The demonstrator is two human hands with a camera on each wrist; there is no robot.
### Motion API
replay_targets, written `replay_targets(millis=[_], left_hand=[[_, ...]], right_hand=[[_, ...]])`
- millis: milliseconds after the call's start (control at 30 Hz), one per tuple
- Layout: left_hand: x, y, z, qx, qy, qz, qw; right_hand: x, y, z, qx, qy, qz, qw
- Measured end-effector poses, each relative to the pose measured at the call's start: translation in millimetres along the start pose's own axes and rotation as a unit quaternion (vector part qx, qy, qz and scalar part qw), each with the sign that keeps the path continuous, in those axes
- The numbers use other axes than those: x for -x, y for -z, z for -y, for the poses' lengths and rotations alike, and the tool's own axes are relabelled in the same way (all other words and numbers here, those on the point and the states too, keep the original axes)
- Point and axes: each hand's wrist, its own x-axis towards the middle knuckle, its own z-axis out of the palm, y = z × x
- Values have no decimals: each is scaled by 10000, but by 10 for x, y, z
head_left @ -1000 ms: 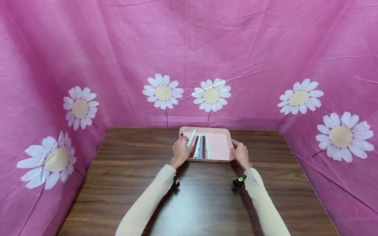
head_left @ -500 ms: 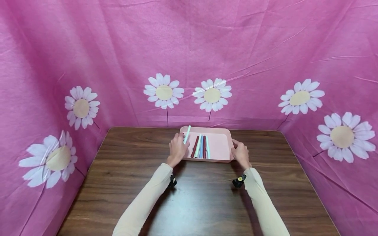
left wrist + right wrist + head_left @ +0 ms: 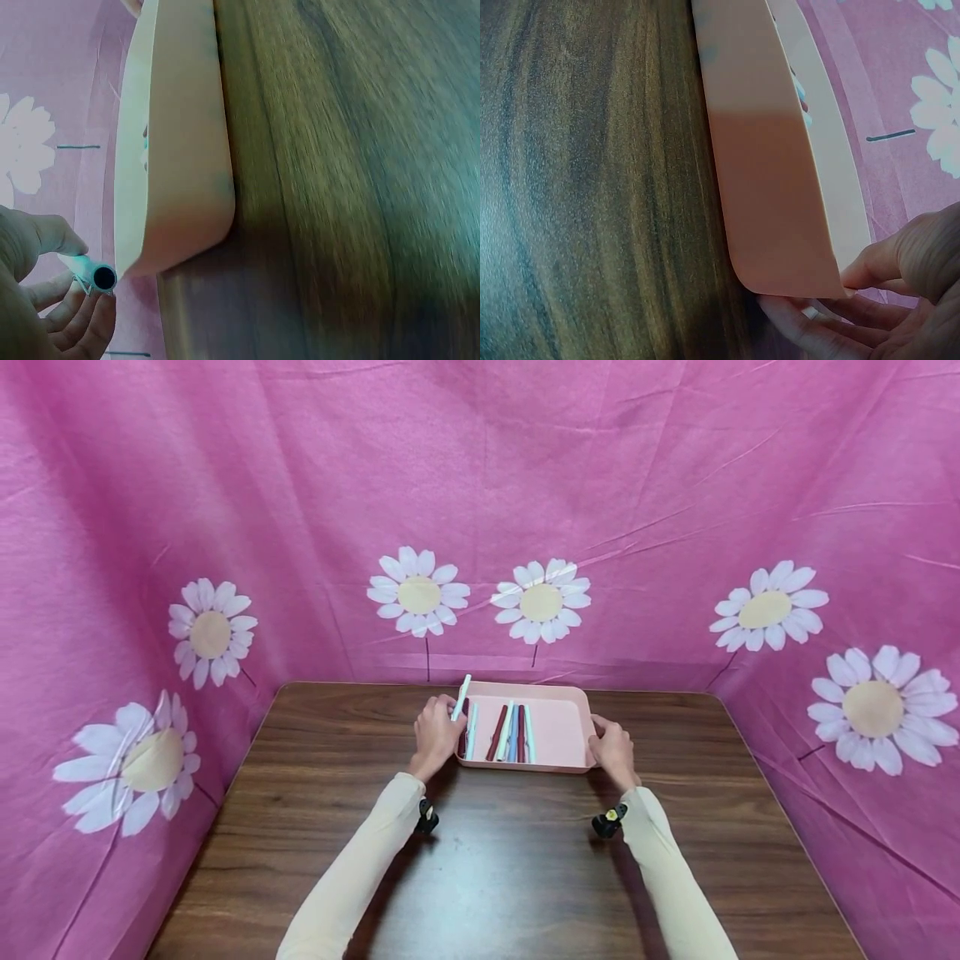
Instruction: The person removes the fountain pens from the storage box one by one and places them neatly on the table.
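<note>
My left hand (image 3: 435,733) pinches a pale mint pen (image 3: 462,697) at the left wall of a pink tray (image 3: 561,727). In the left wrist view the pen's round dark end and wire-like clip (image 3: 81,283) show between thumb and curled fingers, just outside the tray's corner. My right hand (image 3: 613,752) grips the tray's right end, thumb at the rim and fingers against the outside wall. Inside the tray, a dark red pen (image 3: 463,739) and a pale blue one (image 3: 472,733) lie by the left wall. Further right lies a row of red, cream, blue and mint pens (image 3: 512,735).
The tray stands near the far edge of a brown wood-grain table (image 3: 480,860). A pink curtain (image 3: 480,460) printed with white daisies hangs behind and on both sides. Black cameras (image 3: 427,817) sit at both wrists.
My left hand has moved left with the mint pen, from over the tray to its left wall. Pens that it covered at the left now show. My right hand has stayed at the tray.
</note>
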Motion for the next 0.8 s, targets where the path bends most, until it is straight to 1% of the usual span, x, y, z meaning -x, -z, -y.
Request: replay_targets(millis=[233,367,500,667,800], left_hand=[[-6,62,98,59,-6,-166,9998],[0,77,172,65,-8,-120,9999],[2,112,259,-41,137,-62,9999],[-1,191,373,-211,340,-44,9992],[-20,237,450,-244,422,-3,9988]], right_hand=[[4,13,-25,-5,19,26,10000],[21,24,-49,-9,-5,22,10000],[26,34,-58,-14,-37,35,10000],[16,23,-36,-29,-31,85,10000],[-1,19,3,-98,-39,93,9999]])
